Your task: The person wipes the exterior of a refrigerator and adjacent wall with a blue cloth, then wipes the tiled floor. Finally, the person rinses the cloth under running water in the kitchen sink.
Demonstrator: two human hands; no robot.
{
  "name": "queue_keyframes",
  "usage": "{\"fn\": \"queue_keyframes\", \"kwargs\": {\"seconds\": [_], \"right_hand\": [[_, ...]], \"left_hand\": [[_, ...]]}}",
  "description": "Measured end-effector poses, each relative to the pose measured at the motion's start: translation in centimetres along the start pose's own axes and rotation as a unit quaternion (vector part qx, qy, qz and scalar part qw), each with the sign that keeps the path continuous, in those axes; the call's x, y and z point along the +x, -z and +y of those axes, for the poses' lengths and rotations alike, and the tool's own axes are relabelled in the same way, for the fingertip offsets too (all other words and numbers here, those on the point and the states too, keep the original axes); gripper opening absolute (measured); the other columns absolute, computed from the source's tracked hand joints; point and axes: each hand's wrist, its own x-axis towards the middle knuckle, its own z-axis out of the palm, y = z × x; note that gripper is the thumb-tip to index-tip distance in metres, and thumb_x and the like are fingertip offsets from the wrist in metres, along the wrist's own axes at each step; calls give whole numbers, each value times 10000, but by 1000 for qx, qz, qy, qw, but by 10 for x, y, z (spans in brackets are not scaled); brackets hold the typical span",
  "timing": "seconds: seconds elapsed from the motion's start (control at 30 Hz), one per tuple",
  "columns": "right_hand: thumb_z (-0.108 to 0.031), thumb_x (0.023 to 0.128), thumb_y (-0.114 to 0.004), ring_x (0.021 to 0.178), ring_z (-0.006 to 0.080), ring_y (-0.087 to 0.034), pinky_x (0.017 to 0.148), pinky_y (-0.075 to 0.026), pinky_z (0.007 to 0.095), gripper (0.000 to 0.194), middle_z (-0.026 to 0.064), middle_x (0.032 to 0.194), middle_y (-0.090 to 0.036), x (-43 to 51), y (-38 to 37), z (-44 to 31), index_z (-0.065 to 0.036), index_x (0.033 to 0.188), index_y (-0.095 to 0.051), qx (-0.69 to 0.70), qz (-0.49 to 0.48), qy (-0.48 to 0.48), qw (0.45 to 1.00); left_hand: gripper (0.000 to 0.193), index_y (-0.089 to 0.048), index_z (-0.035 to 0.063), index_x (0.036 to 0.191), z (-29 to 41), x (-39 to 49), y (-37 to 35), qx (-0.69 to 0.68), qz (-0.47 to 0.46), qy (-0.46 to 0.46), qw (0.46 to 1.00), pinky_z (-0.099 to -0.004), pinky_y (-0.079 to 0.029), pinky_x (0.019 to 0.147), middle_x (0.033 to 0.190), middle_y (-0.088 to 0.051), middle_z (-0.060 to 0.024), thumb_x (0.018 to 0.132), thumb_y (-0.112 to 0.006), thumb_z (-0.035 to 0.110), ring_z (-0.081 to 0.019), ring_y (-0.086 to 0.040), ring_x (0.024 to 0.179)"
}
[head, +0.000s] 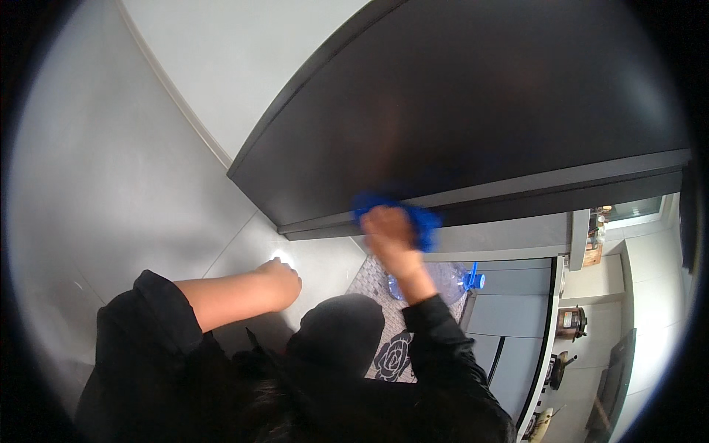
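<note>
My right hand (392,238) presses a blue cloth (424,221) against the trim strip along the edge of a large, dark, smooth panel (443,111). Both the hand and the cloth are blurred. Part of the cloth is hidden behind my fingers. Lower and to the left, my left hand (278,285) hovers over the pale floor tiles (232,232) with its fingers curled in. I see no object in it, though the palm side is hidden. The panel's lower corner meets the floor a little beyond that hand.
A large clear plastic water bottle (443,279) with a blue cap lies on a patterned mat (392,357) beyond my right forearm. Grey kitchen cabinets (507,315) stand at the right. Their counter holds a dark cooking pot (570,323) and a pan (559,370). My bent knee (340,332) is below my hands.
</note>
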Motion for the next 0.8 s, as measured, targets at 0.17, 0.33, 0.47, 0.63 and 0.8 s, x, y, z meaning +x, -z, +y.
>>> {"fn": "queue_keyframes", "kwargs": {"seconds": [0.17,0.33,0.47,0.63,0.8], "right_hand": [[-105,842,-553,1269,272,-405,1062,-330,411,398,111,1308,-477,14,-21,-38,-136,1237,-514,-5,-79,92,993],[-64,762,-591,1107,253,-523,972,-385,408,344,76,1148,-597,44,173,96,-127,1097,-630,-93,173,-152,969],[-97,743,-600,1102,252,-538,929,-405,419,358,69,1146,-619,73,213,92,-147,1093,-652,-259,214,-148,930],[-47,698,-719,1215,299,-427,1018,-280,548,553,111,1290,-470,22,61,-7,-196,1211,-574,-13,-78,-79,994],[-273,910,-451,1104,301,-485,868,-430,444,247,106,1143,-558,68,-98,-99,-134,1055,-597,217,-355,-270,868]], "left_hand": [[446,-548,40,1209,-5,-3,8,-53,-62,-6,997,-445,-394,980,1098,-622,-176,866,-557,324,-318,-572,1066],[404,-567,24,1175,-26,-7,1,-44,-52,38,997,-450,-421,931,1071,-633,-180,863,-543,279,-310,-583,1053],[437,-540,-1,1215,-41,-16,19,-87,-34,64,994,-445,-429,941,1137,-605,-197,862,-551,256,-319,-566,1089],[486,-493,3,1277,-94,-54,8,-166,39,145,975,-407,-426,979,1264,-547,-165,871,-558,262,-324,-525,1161],[512,-473,-24,1284,-124,-152,-37,-285,211,302,885,-407,-432,954,1268,-532,-206,890,-554,293,-347,-525,1143]]}}
